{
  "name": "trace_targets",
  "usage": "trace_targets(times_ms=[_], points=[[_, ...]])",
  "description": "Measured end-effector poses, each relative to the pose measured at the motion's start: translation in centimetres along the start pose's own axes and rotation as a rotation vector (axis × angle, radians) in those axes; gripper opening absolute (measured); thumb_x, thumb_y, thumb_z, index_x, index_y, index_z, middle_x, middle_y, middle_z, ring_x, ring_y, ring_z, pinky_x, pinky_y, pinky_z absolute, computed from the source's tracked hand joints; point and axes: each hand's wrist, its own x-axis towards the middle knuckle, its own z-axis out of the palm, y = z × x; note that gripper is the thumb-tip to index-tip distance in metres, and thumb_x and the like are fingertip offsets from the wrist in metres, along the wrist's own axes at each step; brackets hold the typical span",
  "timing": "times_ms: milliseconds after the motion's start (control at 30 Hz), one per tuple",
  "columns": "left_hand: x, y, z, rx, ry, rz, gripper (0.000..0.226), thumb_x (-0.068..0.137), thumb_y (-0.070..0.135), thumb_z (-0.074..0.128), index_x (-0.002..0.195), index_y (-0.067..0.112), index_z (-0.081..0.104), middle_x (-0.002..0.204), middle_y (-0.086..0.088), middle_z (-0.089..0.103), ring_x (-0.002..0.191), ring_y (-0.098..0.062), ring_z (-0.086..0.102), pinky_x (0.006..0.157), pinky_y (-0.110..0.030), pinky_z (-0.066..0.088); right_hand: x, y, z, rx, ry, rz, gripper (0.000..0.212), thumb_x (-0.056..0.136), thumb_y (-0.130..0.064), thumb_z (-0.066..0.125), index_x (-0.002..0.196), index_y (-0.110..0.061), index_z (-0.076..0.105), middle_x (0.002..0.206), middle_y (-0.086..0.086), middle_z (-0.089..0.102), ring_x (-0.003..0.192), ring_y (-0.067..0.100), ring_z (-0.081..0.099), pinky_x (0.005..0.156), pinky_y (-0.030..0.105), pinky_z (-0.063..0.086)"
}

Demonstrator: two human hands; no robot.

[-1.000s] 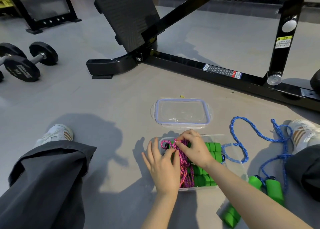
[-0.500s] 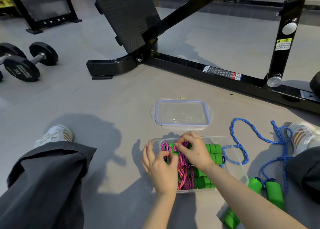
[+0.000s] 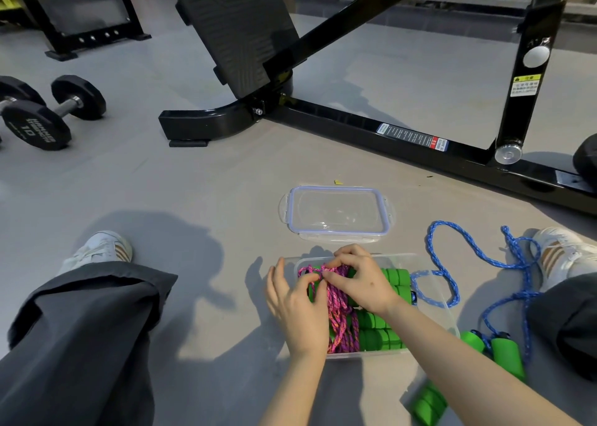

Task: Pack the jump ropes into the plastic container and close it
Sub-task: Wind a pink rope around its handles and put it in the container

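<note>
- The left hand (image 3: 300, 309) lay at the near-left corner of the plastic container (image 3: 447, 316), thumb against the pink rope (image 3: 339, 319) and outer fingers spread; whether it truly pinched the cord could not be told
- The right hand (image 3: 361, 280), close beside the left, pinched the same cord at its far loops, above the green handles (image 3: 381, 332) already packed inside
- Likely risk: the springy bundle could loosen on release and ride over the rim, so the lid would not seat
- The blue rope (image 3: 447, 264) lay mostly on the floor to the right, one loop at the container's right end; pulled in carelessly, it could tangle with the pink one or drag the light box
- Around: dumbbells (image 3: 48, 112) far left, the lid (image 3: 337, 214) just beyond the container, a black machine frame (image 3: 387, 128) behind, the outer handles (image 3: 505, 358) on the floor at right
- Both forearms crossed the box and hid part of it
</note>
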Motion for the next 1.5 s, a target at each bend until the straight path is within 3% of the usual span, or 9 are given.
trace_targets(times_ms=[300,500,633,767,1000,1167,1300,1400,1500], points=[[0.1,0.1,0.1,0.037,-0.031,-0.033,0.015,0.071,0.009,0.082,0.082,0.019,0.078,0.138,-0.018,0.051,0.130,-0.041,0.041,0.105,-0.053,0.030,-0.3,0.1,0.1,-0.040,0.033,-0.020,0.020,0.081,-0.023,0.071,0.100,-0.016,0.072,0.105,-0.002,0.053,0.109,0.011,0.046,0.093,0.018,0.031],[0.2,0.0,0.1,-0.033,-0.064,-0.091,0.009,0.077,0.007,0.075,0.080,0.015,0.076,0.144,-0.014,0.044,0.139,-0.032,0.030,0.111,-0.040,0.021,-0.7,0.1,0.4,-0.121,0.017,-0.105,0.004,0.084,-0.021,0.067,0.082,-0.017,0.065,0.108,-0.005,0.050,0.111,0.011,0.042,0.093,0.021,0.031],[0.3,-0.1,0.2,-0.054,-0.065,-0.091,0.009,0.077,0.002,0.073,0.079,0.011,0.074,0.144,-0.013,0.043,0.139,-0.031,0.029,0.111,-0.036,0.020,-0.5,-0.3,0.6,-0.128,-0.001,-0.068,0.014,0.084,-0.026,0.068,0.081,-0.013,0.070,0.116,-0.004,0.047,0.114,0.008,0.037,0.094,0.020,0.026],[0.2,-0.4,0.4,-0.060,-0.043,-0.050,0.011,0.073,0.001,0.076,0.075,0.011,0.073,0.141,-0.014,0.046,0.135,-0.029,0.032,0.109,-0.034,0.022,-0.6,-0.7,1.1,-0.209,0.036,-0.048,0.013,0.087,-0.023,0.061,0.081,-0.012,0.066,0.121,0.001,0.051,0.116,0.018,0.042,0.100,0.034,0.032],[0.0,-0.5,0.3,-0.072,-0.015,-0.023,0.011,0.071,0.004,0.077,0.071,0.010,0.068,0.140,-0.010,0.047,0.133,-0.017,0.027,0.109,-0.029,0.022,-1.0,-0.8,1.9,-0.357,0.145,-0.049,0.010,0.091,-0.018,0.050,0.088,-0.010,0.055,0.108,0.004,0.051,0.105,0.022,0.047,0.089,0.033,0.035],[-0.3,-0.1,-0.2,-0.117,0.049,-0.073,0.008,0.073,0.014,0.066,0.076,0.007,0.067,0.139,-0.013,0.046,0.131,-0.025,0.033,0.107,-0.044,0.031,-0.6,-0.9,2.2,-0.261,0.190,-0.043,0.007,0.085,-0.012,0.057,0.079,-0.008,0.056,0.096,0.005,0.052,0.097,0.023,0.050,0.085,0.039,0.042],[-0.4,-0.1,-0.3,-0.049,0.010,-0.109,0.013,0.071,0.004,0.077,0.076,0.009,0.067,0.136,-0.012,0.050,0.129,-0.030,0.037,0.107,-0.046,0.030,-1.3,-0.7,2.1,-0.306,0.182,-0.178,0.004,0.085,-0.015,0.058,0.084,-0.011,0.058,0.091,0.001,0.055,0.088,0.022,0.050,0.080,0.038,0.045],[-0.3,-0.3,-0.2,-0.006,-0.008,-0.105,0.014,0.070,0.002,0.078,0.078,0.009,0.068,0.132,-0.014,0.053,0.127,-0.033,0.041,0.105,-0.047,0.033,-2.0,-0.3,2.0,-0.585,0.107,-0.341,0.025,0.089,-0.024,0.045,0.090,-0.013,0.068,0.097,0.002,0.066,0.095,0.023,0.059,0.087,0.039,0.045],[-0.2,-0.4,-0.2,0.008,-0.006,-0.091,0.014,0.074,0.001,0.076,0.084,0.007,0.069,0.128,-0.016,0.056,0.124,-0.037,0.045,0.102,-0.048,0.037,-3.5,0.5,1.9,-0.804,-0.015,-0.348,0.048,0.099,-0.032,0.024,0.121,-0.013,0.063,0.127,0.003,0.061,0.120,0.022,0.055,0.106,0.037,0.025]])
